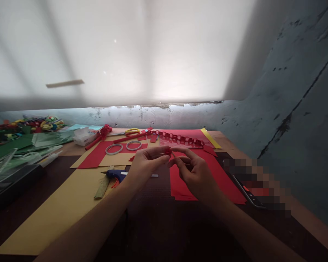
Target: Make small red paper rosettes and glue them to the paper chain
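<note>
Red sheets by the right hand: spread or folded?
Spread: the red sheets lie flat on the dark surface; no fold shows, though the right hand hides part.

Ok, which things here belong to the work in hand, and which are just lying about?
Likely part of the job: held red piece, red sheets, red paper chain, glue gun.
Probably just lying about: white container, green sheets, colourful heap.

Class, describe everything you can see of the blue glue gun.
The glue gun has a dark blue, plastic-looking body, a dark nozzle pointing left and an orange trigger-like part. It appears to lie on its side, nozzle over a greenish strip on yellow paper. The left forearm hides part of it; a pale stick shows beyond. Nobody is holding it.
</note>
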Action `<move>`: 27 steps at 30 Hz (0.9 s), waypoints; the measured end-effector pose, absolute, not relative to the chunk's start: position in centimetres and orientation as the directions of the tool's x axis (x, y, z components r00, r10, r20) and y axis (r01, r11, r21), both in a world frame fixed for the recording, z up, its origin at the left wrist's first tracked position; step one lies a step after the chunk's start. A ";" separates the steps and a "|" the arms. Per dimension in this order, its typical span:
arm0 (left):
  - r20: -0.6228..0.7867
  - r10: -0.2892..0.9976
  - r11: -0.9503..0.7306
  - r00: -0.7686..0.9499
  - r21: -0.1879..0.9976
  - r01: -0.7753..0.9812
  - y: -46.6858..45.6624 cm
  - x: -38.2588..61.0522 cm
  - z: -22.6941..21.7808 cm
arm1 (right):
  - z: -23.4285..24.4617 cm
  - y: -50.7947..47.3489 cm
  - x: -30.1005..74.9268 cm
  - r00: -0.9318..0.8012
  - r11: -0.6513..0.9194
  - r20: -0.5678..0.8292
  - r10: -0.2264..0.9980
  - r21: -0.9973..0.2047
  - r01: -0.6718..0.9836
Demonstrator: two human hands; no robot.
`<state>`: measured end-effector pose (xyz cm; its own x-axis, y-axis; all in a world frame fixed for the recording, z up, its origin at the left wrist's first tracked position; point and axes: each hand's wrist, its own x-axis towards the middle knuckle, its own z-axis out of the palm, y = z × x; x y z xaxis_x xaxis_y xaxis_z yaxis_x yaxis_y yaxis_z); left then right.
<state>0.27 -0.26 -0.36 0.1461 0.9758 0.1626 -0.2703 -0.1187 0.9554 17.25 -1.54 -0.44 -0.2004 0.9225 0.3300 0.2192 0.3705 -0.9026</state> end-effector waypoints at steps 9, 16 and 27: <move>0.162 0.976 -0.127 0.147 0.966 -0.227 -0.1 0.3 -0.4 | -0.2 -1.8 17.5 -0.175 0.477 0.447 0.877 -0.769 0.426; 0.186 0.970 -0.146 0.158 0.961 -0.236 0.0 0.1 -0.7 | -0.2 -1.9 17.4 -0.186 0.481 0.447 0.875 -0.758 0.441; 0.171 0.975 -0.133 0.142 0.960 -0.244 -0.1 0.2 -0.8 | -0.4 -2.1 17.1 -0.157 0.447 0.419 0.894 -0.812 0.376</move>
<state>0.22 -0.05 -0.78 0.1418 0.9750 0.1711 -0.2445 -0.1330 0.9605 17.13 -2.06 -0.35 -0.1572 0.8942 0.4190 0.3763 0.4466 -0.8118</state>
